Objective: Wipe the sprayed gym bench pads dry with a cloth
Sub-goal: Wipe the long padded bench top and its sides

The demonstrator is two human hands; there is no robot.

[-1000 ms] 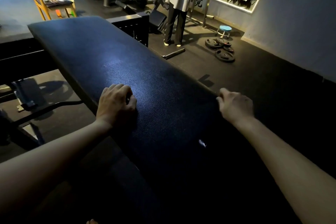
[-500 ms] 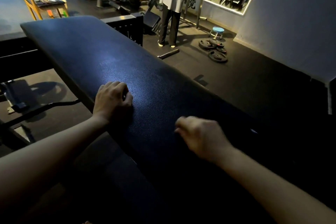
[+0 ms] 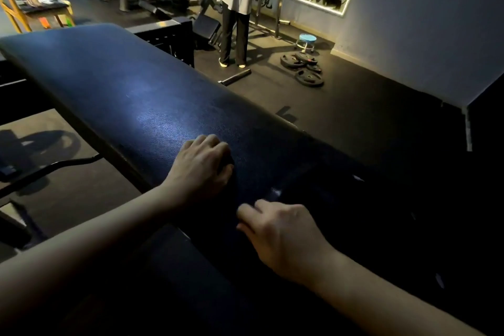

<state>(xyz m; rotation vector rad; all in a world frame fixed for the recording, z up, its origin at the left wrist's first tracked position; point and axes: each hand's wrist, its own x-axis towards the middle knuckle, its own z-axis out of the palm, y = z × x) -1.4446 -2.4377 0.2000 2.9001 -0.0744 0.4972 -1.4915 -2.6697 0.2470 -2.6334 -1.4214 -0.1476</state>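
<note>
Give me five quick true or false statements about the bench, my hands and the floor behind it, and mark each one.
1. Both hands are on the bench pad. True.
2. The left hand lies flat with fingers spread. False: its fingers are curled.
3. Weight plates lie on the floor beyond the bench. True.
4. The small stool has a red seat. False: it is blue.
5. The right hand is farther up the pad than the left. False: it is nearer the camera.
</note>
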